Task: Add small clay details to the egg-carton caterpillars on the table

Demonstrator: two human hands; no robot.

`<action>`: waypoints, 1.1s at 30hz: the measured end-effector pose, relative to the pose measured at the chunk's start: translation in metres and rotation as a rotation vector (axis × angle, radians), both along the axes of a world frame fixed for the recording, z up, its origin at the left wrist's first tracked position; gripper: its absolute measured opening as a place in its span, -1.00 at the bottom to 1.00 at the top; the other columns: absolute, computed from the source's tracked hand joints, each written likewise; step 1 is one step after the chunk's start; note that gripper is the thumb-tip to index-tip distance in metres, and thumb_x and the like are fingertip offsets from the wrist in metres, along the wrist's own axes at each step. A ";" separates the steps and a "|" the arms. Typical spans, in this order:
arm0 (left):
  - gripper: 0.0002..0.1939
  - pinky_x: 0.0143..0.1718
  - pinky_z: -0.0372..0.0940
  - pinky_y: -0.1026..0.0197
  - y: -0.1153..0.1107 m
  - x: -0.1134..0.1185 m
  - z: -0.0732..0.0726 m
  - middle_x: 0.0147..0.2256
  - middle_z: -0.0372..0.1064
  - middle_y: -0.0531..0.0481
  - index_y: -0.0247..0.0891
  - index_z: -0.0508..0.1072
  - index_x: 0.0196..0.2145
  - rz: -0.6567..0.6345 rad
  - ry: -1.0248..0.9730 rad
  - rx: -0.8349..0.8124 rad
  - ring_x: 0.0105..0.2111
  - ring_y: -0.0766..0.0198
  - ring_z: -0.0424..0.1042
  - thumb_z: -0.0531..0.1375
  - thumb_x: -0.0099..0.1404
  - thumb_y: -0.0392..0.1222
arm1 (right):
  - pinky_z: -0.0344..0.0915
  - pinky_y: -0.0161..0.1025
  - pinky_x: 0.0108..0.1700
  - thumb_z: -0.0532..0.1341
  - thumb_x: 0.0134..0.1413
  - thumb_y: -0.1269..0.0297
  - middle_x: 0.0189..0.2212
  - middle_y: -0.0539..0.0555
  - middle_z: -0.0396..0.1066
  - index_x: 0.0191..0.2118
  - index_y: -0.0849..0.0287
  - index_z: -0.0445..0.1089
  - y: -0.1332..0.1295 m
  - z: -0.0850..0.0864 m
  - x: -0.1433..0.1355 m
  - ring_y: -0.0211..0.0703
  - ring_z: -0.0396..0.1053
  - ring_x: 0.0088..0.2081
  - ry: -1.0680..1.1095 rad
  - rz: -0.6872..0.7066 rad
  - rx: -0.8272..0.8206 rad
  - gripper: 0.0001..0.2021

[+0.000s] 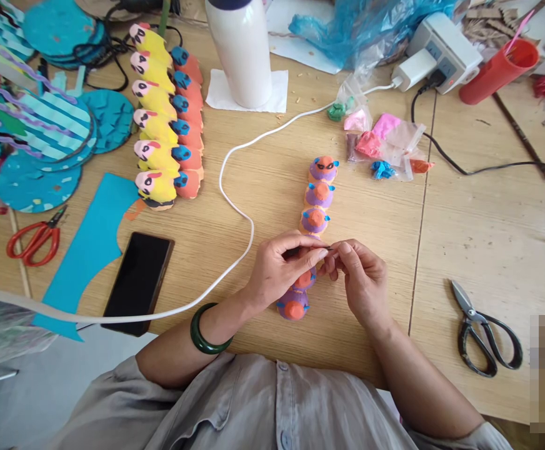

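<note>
A row of purple bumps with orange faces and small blue ears (318, 194) lies lengthwise on the table in front of me. The farthest bump has black eye shapes on it. Above the middle of the row, my left hand (284, 265) is closed, its thumb and fingertips pinching a small dark piece. My right hand (364, 275) meets it just right of the row, thumb and finger pinched at the end of the same dark piece. Both hands hide part of the row. A green bangle (207, 331) circles my left wrist.
Yellow and orange bumpy rows (157, 119), a phone (139, 281) and red-handled scissors (35, 240) lie left. A white bottle (242, 56) stands behind a white cable (225, 181). Clay bags (387, 134) and a power adapter (444, 53) sit back right; black scissors (481, 328) lie right.
</note>
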State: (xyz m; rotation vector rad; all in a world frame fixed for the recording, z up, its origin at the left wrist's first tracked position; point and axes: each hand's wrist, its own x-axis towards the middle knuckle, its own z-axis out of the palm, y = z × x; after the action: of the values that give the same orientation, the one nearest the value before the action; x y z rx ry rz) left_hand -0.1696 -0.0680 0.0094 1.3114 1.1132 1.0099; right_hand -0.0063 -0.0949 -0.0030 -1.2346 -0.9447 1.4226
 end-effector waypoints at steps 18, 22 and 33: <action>-0.82 -0.36 0.43 0.32 -0.001 -0.001 0.002 -0.39 0.61 0.04 -0.23 0.64 -0.30 0.102 -0.136 -0.199 -0.41 0.34 0.54 0.37 0.30 -0.06 | 0.46 -0.18 -0.32 0.15 0.40 0.29 -0.44 -0.02 0.54 0.20 -0.08 0.47 -0.017 -0.001 -0.001 -0.23 0.46 -0.49 -0.439 -0.069 0.380 -0.65; -0.84 -0.38 0.41 0.36 -0.001 0.000 0.002 -0.40 0.60 0.06 -0.22 0.65 -0.31 0.101 -0.179 -0.219 -0.43 0.38 0.53 0.39 0.29 -0.07 | 0.49 -0.19 -0.30 0.17 0.38 0.31 -0.46 -0.02 0.53 0.22 -0.09 0.47 -0.016 -0.001 -0.002 -0.21 0.49 -0.47 -0.487 -0.015 0.400 -0.63; -0.80 -0.33 0.41 0.34 -0.001 -0.001 0.003 -0.39 0.60 0.04 -0.25 0.65 -0.31 0.101 -0.156 -0.258 -0.39 0.35 0.52 0.40 0.26 -0.05 | 0.50 -0.24 -0.30 0.15 0.39 0.38 -0.31 0.01 0.61 0.24 -0.02 0.43 -0.013 -0.003 0.000 -0.28 0.52 -0.43 -0.500 -0.007 0.481 -0.61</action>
State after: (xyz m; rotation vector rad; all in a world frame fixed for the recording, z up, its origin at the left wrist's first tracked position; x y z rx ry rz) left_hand -0.1701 -0.0691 0.0120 0.9628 1.1569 0.9879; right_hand -0.0068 -0.1080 -0.0064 -1.2319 -1.5148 0.8098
